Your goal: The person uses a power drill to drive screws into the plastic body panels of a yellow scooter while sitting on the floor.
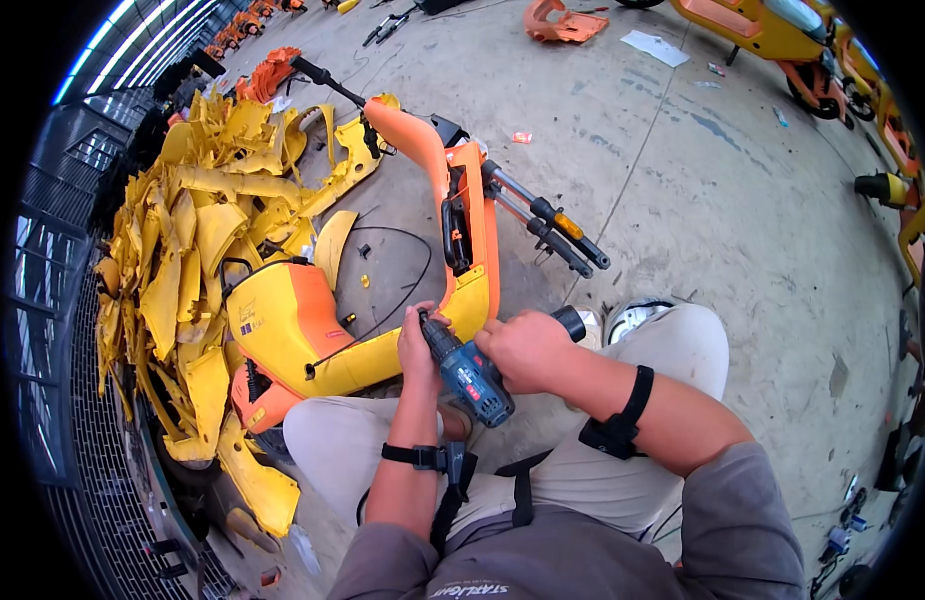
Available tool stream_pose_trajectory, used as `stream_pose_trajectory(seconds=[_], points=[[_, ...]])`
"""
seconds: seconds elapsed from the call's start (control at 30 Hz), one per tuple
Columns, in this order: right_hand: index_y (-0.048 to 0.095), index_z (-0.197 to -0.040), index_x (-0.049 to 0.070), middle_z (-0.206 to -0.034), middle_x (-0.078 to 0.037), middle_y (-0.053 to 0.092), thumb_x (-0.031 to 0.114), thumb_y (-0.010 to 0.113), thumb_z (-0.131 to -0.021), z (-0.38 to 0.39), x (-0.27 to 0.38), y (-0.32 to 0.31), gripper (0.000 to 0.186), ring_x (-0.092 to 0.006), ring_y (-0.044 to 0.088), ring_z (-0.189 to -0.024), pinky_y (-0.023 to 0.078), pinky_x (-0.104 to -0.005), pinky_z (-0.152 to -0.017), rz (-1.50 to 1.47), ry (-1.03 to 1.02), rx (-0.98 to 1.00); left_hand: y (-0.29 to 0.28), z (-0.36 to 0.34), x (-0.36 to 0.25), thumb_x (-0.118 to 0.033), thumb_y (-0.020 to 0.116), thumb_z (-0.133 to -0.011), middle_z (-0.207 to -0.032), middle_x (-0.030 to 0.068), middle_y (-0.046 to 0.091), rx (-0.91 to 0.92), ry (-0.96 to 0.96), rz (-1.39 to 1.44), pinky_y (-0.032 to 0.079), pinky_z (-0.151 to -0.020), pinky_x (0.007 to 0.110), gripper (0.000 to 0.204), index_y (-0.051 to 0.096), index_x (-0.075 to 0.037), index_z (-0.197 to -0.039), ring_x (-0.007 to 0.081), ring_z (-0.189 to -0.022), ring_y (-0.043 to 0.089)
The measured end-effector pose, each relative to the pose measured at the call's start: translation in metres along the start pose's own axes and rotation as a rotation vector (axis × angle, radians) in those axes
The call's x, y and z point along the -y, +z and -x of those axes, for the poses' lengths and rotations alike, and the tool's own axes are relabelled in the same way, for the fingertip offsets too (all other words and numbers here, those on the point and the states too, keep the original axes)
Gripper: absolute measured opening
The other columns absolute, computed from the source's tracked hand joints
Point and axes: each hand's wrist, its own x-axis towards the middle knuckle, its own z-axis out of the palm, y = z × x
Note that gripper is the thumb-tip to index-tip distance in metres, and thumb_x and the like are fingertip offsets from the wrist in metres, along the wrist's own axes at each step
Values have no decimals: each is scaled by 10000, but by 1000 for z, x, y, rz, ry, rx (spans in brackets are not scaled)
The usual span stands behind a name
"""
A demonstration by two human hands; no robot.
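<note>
A blue and black cordless drill [474, 376] is held over my lap, its chuck pointing up and to the left. My right hand [527, 350] is closed around its handle, and the dark battery end sticks out beyond the fist. At the chuck end my left hand [414, 345] is closed, fingers curled about the drill's nose; a bit cannot be made out. Just ahead lies a stripped orange and yellow scooter [382, 362] on its side. Its handlebar [327, 82] points away to the left, and its bare front fork [552, 225] points right.
A tall heap of yellow body panels [197, 230] rises at the left. A black cable [427, 260] loops on the floor beside the scooter. An orange panel [562, 22] and a white sheet [655, 46] lie farther off. Other scooters [752, 35] stand at the far right.
</note>
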Motion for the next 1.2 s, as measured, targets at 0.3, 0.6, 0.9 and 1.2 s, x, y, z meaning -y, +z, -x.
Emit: stream_pose_trajectory(seconds=[0.3, 0.6, 0.9, 1.2], points=[[684, -971, 83, -904, -84, 704, 165, 706, -760, -14, -17, 13, 227, -232, 721, -806, 527, -358, -691, 214, 37, 25, 11, -30, 22, -495, 395, -1059, -1159, 123, 632, 183, -384, 250, 550, -881, 439, 543, 488, -73, -1388, 258, -1030, 630], [679, -991, 52, -954, -119, 713, 167, 723, -743, -33, -39, 32, 277, -275, 729, -864, 564, -383, -740, 150, 288, 77, 28, -28, 56, -481, 490, -1028, -991, 64, 721, 220, -540, 262, 564, -858, 370, 439, 636, -80, -1132, 201, -940, 703], [739, -956, 51, -974, -166, 742, 191, 720, -742, -63, -31, 24, 256, -308, 735, -929, 586, -405, -798, -98, 462, 162, 14, -39, 27, -278, 591, -975, -964, 86, 728, 159, -501, 263, 589, -790, 344, 272, 636, -47, -1111, 204, -851, 719], [724, -1022, 1, -1039, -201, 731, 236, 692, -794, -80, -23, 23, 329, -352, 712, -1001, 573, -429, -853, -492, 670, 169, 13, -26, -35, -326, 546, -988, -1203, 102, 679, 213, -370, 201, 509, -990, 400, 435, 595, -15, -1288, 223, -1102, 657]])
